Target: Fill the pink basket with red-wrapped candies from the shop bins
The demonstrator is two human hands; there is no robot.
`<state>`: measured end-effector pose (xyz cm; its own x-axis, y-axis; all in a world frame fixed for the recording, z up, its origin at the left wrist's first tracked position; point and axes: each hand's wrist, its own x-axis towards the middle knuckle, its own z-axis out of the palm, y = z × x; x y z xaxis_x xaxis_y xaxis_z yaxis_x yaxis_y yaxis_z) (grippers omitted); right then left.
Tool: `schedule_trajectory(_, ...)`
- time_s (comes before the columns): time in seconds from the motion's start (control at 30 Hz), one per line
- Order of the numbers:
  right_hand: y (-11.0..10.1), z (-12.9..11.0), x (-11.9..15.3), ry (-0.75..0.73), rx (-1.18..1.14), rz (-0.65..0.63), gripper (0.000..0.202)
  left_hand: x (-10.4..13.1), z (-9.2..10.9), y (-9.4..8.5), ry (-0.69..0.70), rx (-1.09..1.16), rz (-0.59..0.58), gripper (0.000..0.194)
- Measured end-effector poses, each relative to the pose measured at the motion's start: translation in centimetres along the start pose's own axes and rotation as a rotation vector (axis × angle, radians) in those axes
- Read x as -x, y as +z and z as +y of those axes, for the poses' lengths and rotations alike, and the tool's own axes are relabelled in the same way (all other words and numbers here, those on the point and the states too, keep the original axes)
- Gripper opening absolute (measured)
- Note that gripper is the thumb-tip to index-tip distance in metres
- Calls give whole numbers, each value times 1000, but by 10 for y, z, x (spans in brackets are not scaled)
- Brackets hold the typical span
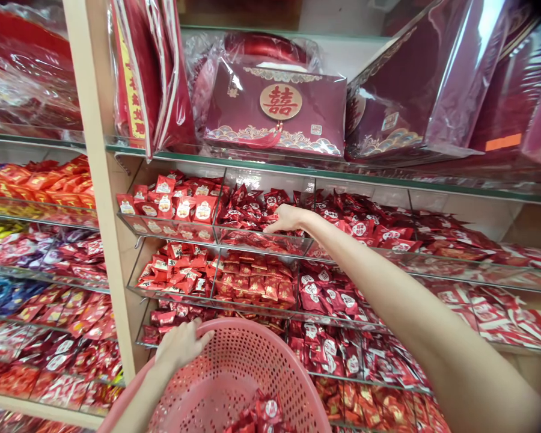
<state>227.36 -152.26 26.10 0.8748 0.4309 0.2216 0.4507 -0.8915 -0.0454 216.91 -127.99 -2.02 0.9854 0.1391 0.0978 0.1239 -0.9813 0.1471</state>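
My left hand (183, 344) is closed over the left rim of a pink perforated plastic basket (293, 361), thumb inside. Several dark red wrapped candies (268, 409) lie in the bottom of the basket. Reaching up across the shelf front, my right hand (286, 219) is in a clear compartment of dark red wrapped candies (243, 207). Its fingers and thumb curl around candies there, and the fingertips are partly hidden among the wrappers.
A compartment of brighter red packets (184, 204) adjoins on the left. Clear-fronted tiers (256, 282) of candies lie below. Above, a glass shelf edge (261, 163) carries maroon gift bags (275, 108). A wooden upright (97, 180) divides off the left shelves.
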Motion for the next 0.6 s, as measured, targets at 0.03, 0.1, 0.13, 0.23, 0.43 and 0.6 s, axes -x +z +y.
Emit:
schedule_trajectory(0.03,-1,1,0,22,-39,-16,35,0,0,0,-3,2,1,62)
schedule_trajectory(0.1,-1,5,-1,57,-125,-40,36,1,-2,0,-11,8,-2,63)
schedule_trajectory(0.13,-2,6,-1,67,-160,-43,37,1,-3,0,-15,10,-3,63)
schedule_trajectory(0.23,-4,6,2,67,-189,-51,39,2,-4,0,-25,14,-7,64)
schedule_trajectory(0.43,-9,-4,7,65,-111,-189,43,1,-3,-1,-29,9,-7,63)
schedule_trajectory(0.6,-17,1,11,94,-253,-148,47,3,-5,-3,-45,14,-10,65)
